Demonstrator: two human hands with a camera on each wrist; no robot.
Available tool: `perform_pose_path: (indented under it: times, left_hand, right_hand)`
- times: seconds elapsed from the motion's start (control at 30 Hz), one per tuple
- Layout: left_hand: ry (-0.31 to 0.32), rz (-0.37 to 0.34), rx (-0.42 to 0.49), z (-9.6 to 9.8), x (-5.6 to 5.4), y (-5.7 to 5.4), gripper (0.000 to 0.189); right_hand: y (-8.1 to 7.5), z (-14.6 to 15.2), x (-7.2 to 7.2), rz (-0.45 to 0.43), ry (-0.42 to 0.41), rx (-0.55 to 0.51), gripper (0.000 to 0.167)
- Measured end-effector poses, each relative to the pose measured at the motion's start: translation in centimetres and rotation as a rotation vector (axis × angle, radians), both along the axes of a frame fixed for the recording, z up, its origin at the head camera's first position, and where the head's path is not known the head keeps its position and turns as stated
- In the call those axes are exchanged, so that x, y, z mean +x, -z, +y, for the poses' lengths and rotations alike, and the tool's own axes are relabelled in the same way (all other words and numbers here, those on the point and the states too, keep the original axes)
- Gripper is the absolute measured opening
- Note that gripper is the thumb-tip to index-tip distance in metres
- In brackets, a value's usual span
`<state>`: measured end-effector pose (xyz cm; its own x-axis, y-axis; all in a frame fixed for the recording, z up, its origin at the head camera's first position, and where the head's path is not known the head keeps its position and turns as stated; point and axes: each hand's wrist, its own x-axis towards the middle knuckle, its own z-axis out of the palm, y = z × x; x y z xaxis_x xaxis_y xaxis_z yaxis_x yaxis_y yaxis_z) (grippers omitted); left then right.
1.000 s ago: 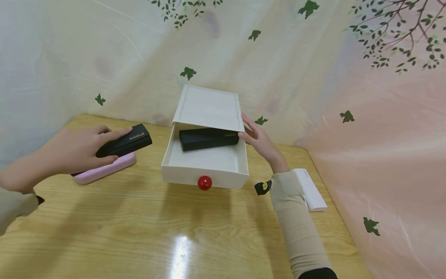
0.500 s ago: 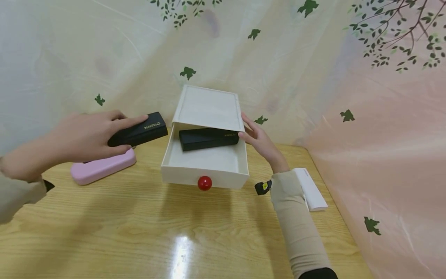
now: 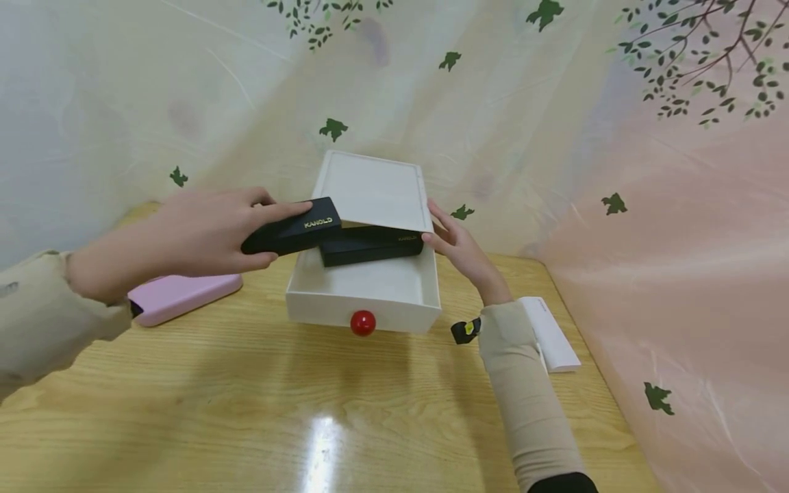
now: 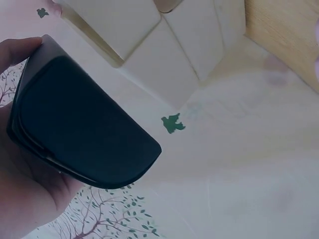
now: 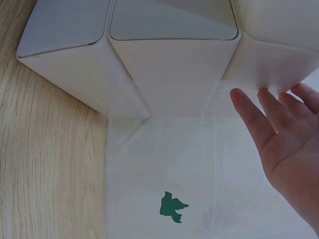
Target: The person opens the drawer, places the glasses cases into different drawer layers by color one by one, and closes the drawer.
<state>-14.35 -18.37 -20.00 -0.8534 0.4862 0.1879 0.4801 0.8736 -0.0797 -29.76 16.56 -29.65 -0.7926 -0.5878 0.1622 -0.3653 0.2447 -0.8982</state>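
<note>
Behind, there hangs a pale sheet [image 3: 246,89] with printed leaves and green birds, and before it is a wooden table [image 3: 234,424]. On the table stands a white box [image 3: 372,192], with its drawer [image 3: 333,307] open at the front. The left hand [image 3: 212,227] is grasping a black case [image 3: 296,230] between thumb and fingers, in the air by the left edge of the box; whether they touch, I cannot tell. The right hand [image 3: 464,255] is relaxed, its fingers quite straight and resting against the right side of the box. At left lies a pink case [image 3: 194,296]; inside the drawer, a second black case [image 3: 372,248]; at right, a slim white carton [image 3: 553,335]. The drawer carries a round red knob [image 3: 363,323]
</note>
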Motion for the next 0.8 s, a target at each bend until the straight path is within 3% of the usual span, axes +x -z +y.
perform_pose_path:
  times: [0.27,0.57,0.8]
  left_hand:
    - [0.049,0.020,-0.037,2.3,-0.6,-0.7,0.067]
    - [0.140,0.073,-0.048,5.0,-1.8,-0.5,0.068]
    - [0.179,0.022,-0.067,7.2,-2.7,-0.1,0.070]
  right_hand:
    - [0.0,0.0,-0.2,0.007,0.003,-0.007,0.065]
    - [-0.1,-0.2,-0.1,0.000,0.015,0.000,0.066]
    - [0.1,-0.2,-0.2,-0.006,0.020,-0.011,0.064]
